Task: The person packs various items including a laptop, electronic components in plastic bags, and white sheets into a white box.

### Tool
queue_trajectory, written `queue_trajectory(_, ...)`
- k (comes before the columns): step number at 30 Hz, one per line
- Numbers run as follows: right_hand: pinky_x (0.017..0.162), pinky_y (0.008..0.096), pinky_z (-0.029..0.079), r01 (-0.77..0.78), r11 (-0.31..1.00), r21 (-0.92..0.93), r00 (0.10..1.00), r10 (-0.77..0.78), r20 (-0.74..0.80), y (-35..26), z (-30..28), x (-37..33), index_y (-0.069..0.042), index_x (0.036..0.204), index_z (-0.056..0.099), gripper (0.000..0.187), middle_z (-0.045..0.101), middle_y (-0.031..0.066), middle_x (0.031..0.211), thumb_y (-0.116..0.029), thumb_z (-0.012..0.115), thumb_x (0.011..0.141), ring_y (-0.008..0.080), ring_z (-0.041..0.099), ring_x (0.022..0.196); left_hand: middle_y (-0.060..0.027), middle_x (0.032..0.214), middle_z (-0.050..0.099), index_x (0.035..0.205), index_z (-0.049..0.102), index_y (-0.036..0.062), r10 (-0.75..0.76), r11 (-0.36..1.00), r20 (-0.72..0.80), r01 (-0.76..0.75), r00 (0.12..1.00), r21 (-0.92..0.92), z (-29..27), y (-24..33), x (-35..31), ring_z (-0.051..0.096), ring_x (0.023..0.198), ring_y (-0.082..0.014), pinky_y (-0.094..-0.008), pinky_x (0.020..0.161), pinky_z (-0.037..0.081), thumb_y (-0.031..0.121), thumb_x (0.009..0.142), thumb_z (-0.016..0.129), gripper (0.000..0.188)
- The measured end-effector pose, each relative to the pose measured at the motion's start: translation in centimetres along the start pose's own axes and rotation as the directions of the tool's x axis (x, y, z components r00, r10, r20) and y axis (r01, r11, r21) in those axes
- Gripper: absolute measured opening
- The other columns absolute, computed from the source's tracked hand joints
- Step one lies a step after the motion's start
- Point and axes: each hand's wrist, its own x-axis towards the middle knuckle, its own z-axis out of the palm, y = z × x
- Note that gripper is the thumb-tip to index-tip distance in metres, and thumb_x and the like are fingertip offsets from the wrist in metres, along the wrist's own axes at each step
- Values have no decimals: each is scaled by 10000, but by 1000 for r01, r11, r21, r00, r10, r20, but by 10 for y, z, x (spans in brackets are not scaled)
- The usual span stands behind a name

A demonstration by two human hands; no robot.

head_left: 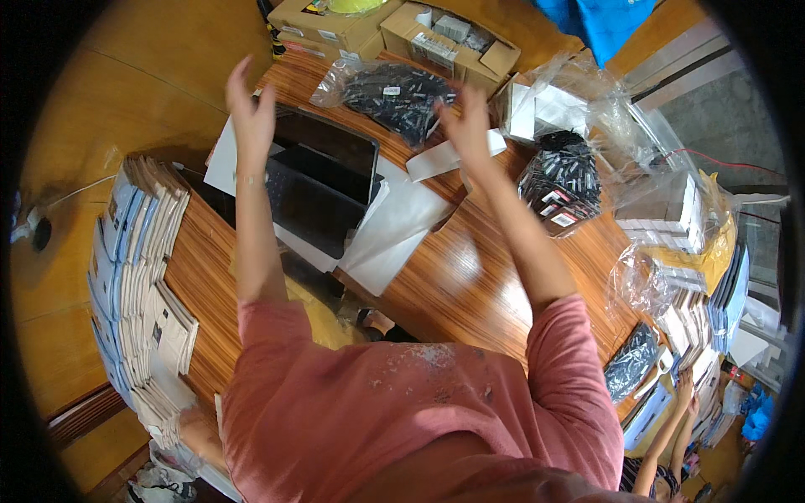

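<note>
My left hand (249, 113) is raised over the far left edge of the wooden table, thumb apart from the fingers and nothing in it. Beside and below it lies what looks like an open black laptop (314, 205). My right hand (466, 126) hovers at the right end of a clear bag of small black items (394, 94). Its fingers look spread, slightly blurred, and I see nothing held; whether it touches the bag I cannot tell. A white paper strip (436, 160) lies under my right wrist, and loose white sheets (398, 222) are beside the laptop.
A bundle of black cords with small tags (560, 176) sits right of my forearm. Cardboard boxes (449, 46) line the far edge. Stacks of folded, packed garments (138, 251) stand at left, more at right. Another person's arms (675, 427) show at lower right.
</note>
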Motion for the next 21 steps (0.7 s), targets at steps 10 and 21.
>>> queue_trajectory(10, 908, 564, 337, 204, 460, -864, 970, 23, 241, 74, -5, 93, -105, 1224, 431, 389, 452, 57, 1220, -148, 420, 838, 244, 403, 1160, -183, 1149, 509, 1121, 496, 46, 5, 774, 951, -604, 310, 193, 213, 24, 109, 496, 1060, -300, -377, 872, 410, 158, 754, 620, 403)
queue_trajectory(21, 805, 379, 486, 313, 537, -783, 934, -25, 356, 84, -5, 89, -36, 1255, 405, 440, 461, 113, 1226, -104, 438, 821, 350, 406, 1168, -151, 847, 616, 895, 593, 52, 100, 533, 935, -812, 341, 239, 262, -7, 123, 597, 860, -310, -385, 749, 470, 73, 759, 498, 167)
